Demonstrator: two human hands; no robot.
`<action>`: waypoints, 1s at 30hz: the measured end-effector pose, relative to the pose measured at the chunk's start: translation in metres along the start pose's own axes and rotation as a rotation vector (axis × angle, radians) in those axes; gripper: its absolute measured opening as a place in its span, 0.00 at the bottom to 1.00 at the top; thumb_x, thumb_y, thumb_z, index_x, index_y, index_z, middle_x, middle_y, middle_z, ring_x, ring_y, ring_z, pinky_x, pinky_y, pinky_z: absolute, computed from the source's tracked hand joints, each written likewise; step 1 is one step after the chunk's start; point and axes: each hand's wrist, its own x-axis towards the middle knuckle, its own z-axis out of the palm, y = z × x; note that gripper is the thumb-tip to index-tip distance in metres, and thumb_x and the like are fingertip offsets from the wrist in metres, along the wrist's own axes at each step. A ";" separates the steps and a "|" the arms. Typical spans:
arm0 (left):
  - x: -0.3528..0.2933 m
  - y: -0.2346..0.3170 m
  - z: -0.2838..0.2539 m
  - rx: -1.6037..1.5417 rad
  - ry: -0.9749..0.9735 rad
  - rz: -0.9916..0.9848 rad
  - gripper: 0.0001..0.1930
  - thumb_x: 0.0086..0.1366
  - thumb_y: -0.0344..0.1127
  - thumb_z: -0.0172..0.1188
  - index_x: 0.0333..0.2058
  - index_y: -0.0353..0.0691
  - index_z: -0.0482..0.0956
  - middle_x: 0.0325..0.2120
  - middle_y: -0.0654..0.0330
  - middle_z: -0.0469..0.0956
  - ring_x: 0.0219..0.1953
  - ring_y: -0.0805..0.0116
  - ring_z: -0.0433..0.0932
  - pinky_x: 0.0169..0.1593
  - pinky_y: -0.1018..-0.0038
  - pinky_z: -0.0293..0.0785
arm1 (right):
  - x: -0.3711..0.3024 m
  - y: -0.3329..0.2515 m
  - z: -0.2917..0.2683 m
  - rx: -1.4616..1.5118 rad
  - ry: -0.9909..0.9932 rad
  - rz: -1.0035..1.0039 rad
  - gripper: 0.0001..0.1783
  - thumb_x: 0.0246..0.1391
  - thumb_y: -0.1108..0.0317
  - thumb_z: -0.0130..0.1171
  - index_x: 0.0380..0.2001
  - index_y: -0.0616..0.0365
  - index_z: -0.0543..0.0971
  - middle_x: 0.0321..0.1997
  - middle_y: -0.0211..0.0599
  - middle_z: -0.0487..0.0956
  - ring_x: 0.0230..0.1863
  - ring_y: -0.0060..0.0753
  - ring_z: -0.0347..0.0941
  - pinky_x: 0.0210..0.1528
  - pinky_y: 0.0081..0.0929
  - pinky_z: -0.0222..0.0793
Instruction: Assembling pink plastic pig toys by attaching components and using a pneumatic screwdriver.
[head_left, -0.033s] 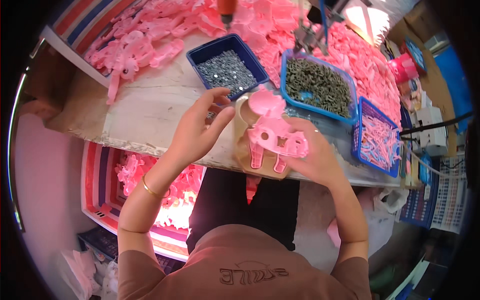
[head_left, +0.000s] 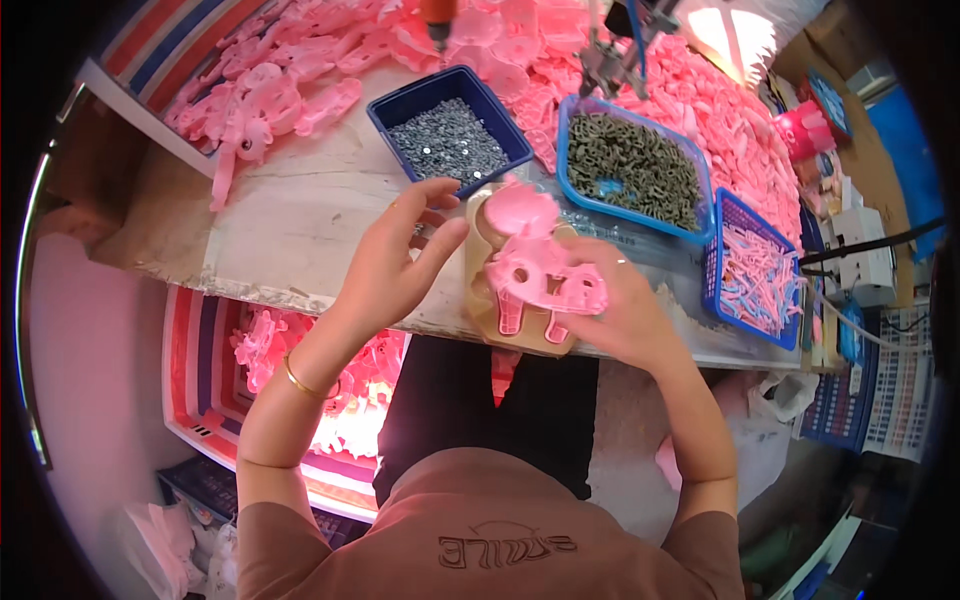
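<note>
At the front edge of the tabletop (head_left: 290, 230), your right hand (head_left: 628, 305) has its thumb and fingers pinching the right end of the pink plastic part (head_left: 532, 268), which lies over the tan fixture (head_left: 481, 305). Your left hand (head_left: 400, 245) hovers left of it, fingers loosely curled and spread from the thumb, just beside the dark blue tray (head_left: 484, 105) of small metal pieces (head_left: 445, 140).
</note>
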 end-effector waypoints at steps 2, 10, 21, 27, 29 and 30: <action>-0.001 -0.004 0.009 0.092 0.011 0.147 0.22 0.69 0.37 0.58 0.59 0.39 0.69 0.50 0.55 0.76 0.51 0.65 0.75 0.51 0.69 0.74 | 0.000 0.009 0.009 -0.257 -0.045 -0.198 0.37 0.37 0.69 0.72 0.55 0.57 0.71 0.57 0.45 0.74 0.60 0.51 0.68 0.62 0.42 0.63; -0.020 -0.003 0.037 0.456 -0.150 0.469 0.32 0.57 0.42 0.68 0.59 0.38 0.68 0.61 0.46 0.66 0.63 0.42 0.62 0.65 0.54 0.61 | -0.020 0.002 -0.009 -0.295 0.039 -0.097 0.39 0.38 0.64 0.74 0.57 0.56 0.73 0.55 0.42 0.74 0.57 0.48 0.69 0.60 0.40 0.65; -0.013 0.006 0.087 0.631 -0.186 0.479 0.39 0.52 0.50 0.70 0.62 0.44 0.68 0.65 0.54 0.62 0.68 0.47 0.57 0.69 0.50 0.52 | -0.021 0.013 -0.007 -0.332 0.072 -0.080 0.33 0.40 0.60 0.73 0.52 0.56 0.77 0.45 0.39 0.74 0.49 0.45 0.70 0.52 0.38 0.65; -0.015 0.004 0.089 0.630 -0.184 0.459 0.40 0.51 0.49 0.71 0.62 0.45 0.67 0.65 0.54 0.63 0.68 0.47 0.57 0.69 0.50 0.52 | -0.026 0.012 0.003 -0.439 0.115 -0.112 0.30 0.41 0.59 0.72 0.50 0.55 0.77 0.40 0.35 0.73 0.46 0.40 0.70 0.46 0.36 0.63; -0.015 0.005 0.089 0.628 -0.186 0.458 0.40 0.51 0.48 0.71 0.62 0.45 0.67 0.65 0.53 0.63 0.68 0.46 0.56 0.69 0.50 0.51 | -0.024 0.013 0.002 -0.446 0.110 -0.099 0.31 0.41 0.58 0.72 0.50 0.55 0.77 0.40 0.36 0.73 0.46 0.40 0.71 0.46 0.36 0.63; -0.015 0.006 0.088 0.638 -0.190 0.449 0.40 0.50 0.48 0.71 0.62 0.45 0.67 0.65 0.53 0.63 0.68 0.47 0.56 0.69 0.50 0.50 | -0.023 0.013 0.001 -0.452 0.100 -0.090 0.31 0.41 0.58 0.72 0.50 0.55 0.77 0.40 0.36 0.73 0.46 0.40 0.71 0.46 0.36 0.62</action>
